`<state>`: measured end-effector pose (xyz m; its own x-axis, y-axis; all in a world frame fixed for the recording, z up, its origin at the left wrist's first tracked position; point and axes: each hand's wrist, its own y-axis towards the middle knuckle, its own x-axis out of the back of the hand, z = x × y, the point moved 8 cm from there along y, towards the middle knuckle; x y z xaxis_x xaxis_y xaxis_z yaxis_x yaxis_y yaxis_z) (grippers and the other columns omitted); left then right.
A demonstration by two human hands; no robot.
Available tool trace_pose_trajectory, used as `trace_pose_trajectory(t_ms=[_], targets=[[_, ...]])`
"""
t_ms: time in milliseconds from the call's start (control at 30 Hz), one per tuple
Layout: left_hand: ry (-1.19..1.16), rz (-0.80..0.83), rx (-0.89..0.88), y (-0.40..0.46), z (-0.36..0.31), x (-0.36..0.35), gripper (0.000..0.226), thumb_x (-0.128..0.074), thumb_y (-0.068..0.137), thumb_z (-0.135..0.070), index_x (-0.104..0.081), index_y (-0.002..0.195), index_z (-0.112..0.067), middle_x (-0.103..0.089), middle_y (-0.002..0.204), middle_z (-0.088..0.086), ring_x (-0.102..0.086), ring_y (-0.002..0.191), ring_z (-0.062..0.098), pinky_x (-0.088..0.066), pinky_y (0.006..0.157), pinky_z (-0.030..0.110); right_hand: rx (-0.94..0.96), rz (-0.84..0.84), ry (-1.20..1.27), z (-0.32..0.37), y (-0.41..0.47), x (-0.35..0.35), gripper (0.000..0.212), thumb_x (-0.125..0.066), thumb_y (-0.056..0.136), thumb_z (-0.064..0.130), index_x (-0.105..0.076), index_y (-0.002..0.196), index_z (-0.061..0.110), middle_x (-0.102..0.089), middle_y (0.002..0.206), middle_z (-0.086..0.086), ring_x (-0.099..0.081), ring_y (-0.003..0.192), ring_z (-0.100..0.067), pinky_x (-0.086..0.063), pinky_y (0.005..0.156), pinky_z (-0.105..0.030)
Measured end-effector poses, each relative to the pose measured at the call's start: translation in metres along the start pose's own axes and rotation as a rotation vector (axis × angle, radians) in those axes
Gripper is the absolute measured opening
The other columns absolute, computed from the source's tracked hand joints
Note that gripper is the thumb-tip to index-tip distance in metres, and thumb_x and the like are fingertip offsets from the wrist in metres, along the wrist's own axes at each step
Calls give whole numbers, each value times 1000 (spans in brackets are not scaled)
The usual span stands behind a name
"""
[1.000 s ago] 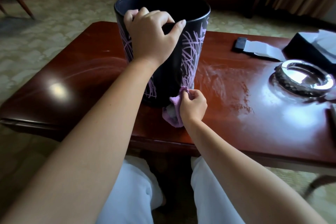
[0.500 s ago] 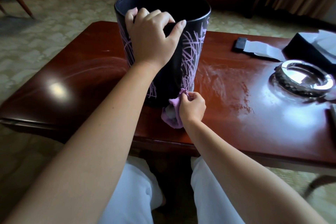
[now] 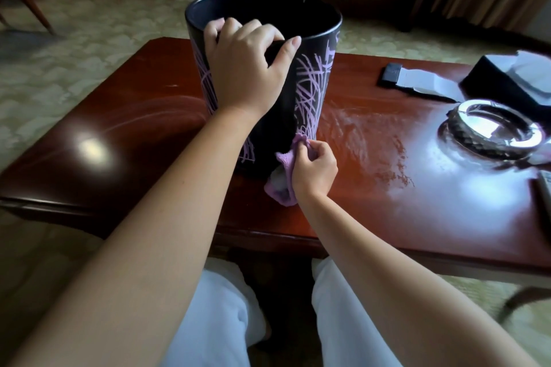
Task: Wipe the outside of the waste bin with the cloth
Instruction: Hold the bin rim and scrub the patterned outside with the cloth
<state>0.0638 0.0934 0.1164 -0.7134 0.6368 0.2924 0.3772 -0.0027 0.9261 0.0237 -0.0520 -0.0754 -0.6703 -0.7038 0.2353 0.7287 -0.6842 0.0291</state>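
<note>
The left hand (image 3: 243,68) is keeping its clamp on the near rim of the waste bin (image 3: 310,92), fingers hooked inside, thumb outside, steadying it upright on the table (image 3: 119,140). Just below that grip, the right hand (image 3: 313,170) is pinching the bunched purple cloth (image 3: 281,185) against the bin's lower wall, having crept only slightly up and around over the last second. The rubbing is lingering on one low patch, so most of the outside probably remains unwiped.
</note>
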Motion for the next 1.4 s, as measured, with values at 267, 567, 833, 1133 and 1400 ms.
trace_pose_trajectory(t_ms=[267,567,833,1133,1400], targets=[[28,-22,-51,-1,-3,3,34,-57,88,-45,-68,73,-17,-62,65,-3,-55,70,25,-30,80,31,21,3,27,5,1,1,12,-61,89,31,-60,82,22,-56,70,17,-53,67,0,-36,58,-8],[23,-4,-49,0,-4,4,34,-56,88,-46,-69,73,-18,-62,64,-4,-56,70,23,-30,79,31,-30,53,-34,-2,0,-2,13,-59,90,34,-62,87,21,-59,77,14,-55,76,-4,-35,60,-16],[13,8,-29,2,-3,3,34,-56,86,-46,-69,71,-18,-64,64,-3,-57,69,24,-29,78,32,-56,71,-87,-8,0,-3,17,-57,91,37,-63,90,21,-60,81,11,-56,80,-8,-35,66,-21],[17,5,-7,2,-3,3,34,-57,85,-45,-69,70,-18,-64,64,-3,-57,69,25,-29,78,32,-8,14,0,6,1,0,11,-58,91,31,-59,84,22,-56,73,16,-52,70,-1,-34,56,-9],[17,2,1,2,-3,3,33,-58,85,-45,-69,69,-17,-64,64,-3,-57,70,26,-29,79,32,24,-26,48,19,5,4,13,-60,90,33,-60,82,22,-57,73,16,-54,73,-4,-35,59,-11]])
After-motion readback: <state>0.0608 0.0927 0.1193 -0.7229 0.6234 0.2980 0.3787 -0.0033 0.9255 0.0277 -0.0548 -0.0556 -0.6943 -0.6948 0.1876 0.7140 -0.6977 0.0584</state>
